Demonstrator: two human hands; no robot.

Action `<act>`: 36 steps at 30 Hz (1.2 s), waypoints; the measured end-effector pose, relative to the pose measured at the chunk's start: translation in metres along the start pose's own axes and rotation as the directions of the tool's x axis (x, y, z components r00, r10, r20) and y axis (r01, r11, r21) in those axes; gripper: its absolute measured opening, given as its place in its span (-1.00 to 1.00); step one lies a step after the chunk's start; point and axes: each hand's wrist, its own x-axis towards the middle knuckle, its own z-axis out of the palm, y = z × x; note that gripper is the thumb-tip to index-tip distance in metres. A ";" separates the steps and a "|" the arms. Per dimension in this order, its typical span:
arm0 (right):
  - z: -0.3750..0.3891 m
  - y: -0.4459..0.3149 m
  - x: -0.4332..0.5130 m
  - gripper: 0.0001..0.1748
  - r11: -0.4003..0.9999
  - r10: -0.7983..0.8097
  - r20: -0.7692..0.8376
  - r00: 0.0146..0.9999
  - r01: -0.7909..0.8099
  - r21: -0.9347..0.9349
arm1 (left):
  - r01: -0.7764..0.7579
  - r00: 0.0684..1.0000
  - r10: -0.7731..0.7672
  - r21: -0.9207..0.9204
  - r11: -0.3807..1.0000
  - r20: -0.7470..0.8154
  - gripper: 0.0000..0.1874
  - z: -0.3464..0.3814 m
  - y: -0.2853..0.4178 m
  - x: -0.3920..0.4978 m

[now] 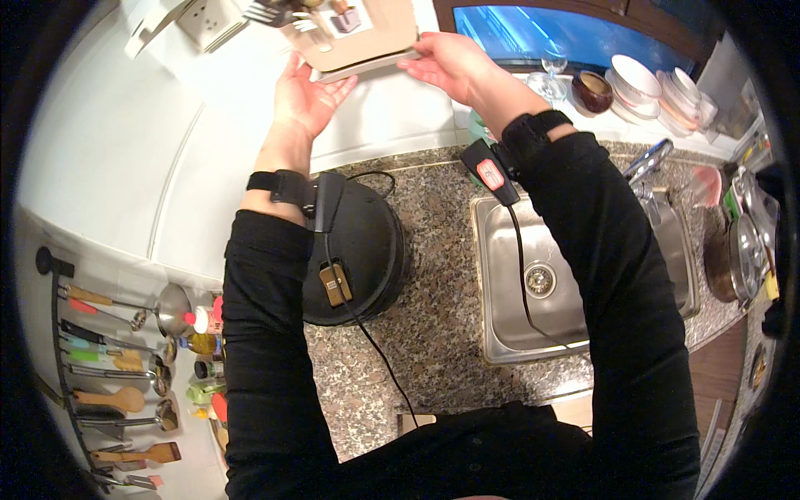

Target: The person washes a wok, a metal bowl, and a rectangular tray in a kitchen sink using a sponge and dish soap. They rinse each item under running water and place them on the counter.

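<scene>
A beige cutlery holder (387,42) at the top of the view is raised against the white tiled wall, its top cut off by the frame. A black slotted turner (265,12), pale forks (304,26) and other small utensils show at its left side. My left hand (309,97) is at its lower left corner, palm up, with the fingers spread along the bottom edge. On the lower right corner, my right hand (447,65) has its fingertips against the edge and underside. Both wrists wear black straps with cabled devices.
Below my left forearm sits a round black lidded container (369,250) on the granite counter (431,350). The steel sink (500,300) lies under my right forearm. Bowls (634,78) and a glass (553,62) line the windowsill. Utensils hang from a wall rail (59,325) at left.
</scene>
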 end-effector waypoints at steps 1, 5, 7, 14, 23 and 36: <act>0.000 -0.002 -0.001 -0.65 1.000 0.010 0.000 1.000 -0.010 0.005 | -0.004 1.000 0.004 -0.010 1.000 -0.012 -0.32 0.002 0.001 0.000; -0.001 -0.007 -0.003 -0.57 1.000 -0.006 0.043 0.999 0.006 0.002 | -0.001 0.998 0.005 0.064 0.998 -0.066 -0.11 0.007 -0.002 0.004; -0.003 -0.005 0.001 -0.47 1.000 0.010 0.008 1.000 -0.010 -0.013 | -0.009 0.995 0.016 0.072 0.997 -0.100 -0.05 0.009 -0.004 0.007; -0.006 0.011 0.032 -0.68 0.996 -0.032 0.035 0.999 0.029 0.086 | 0.013 0.991 0.013 0.191 0.981 -0.130 0.00 0.007 -0.001 0.010; -0.027 0.035 0.010 -0.47 0.988 -0.016 0.108 0.994 -0.001 0.154 | -0.061 0.994 0.084 0.310 0.949 -0.062 0.01 0.016 -0.006 0.008; -0.014 0.006 0.001 -0.14 0.962 -0.116 0.180 0.977 0.066 0.263 | -0.034 0.997 0.050 0.227 0.973 -0.065 -0.08 0.013 -0.004 0.010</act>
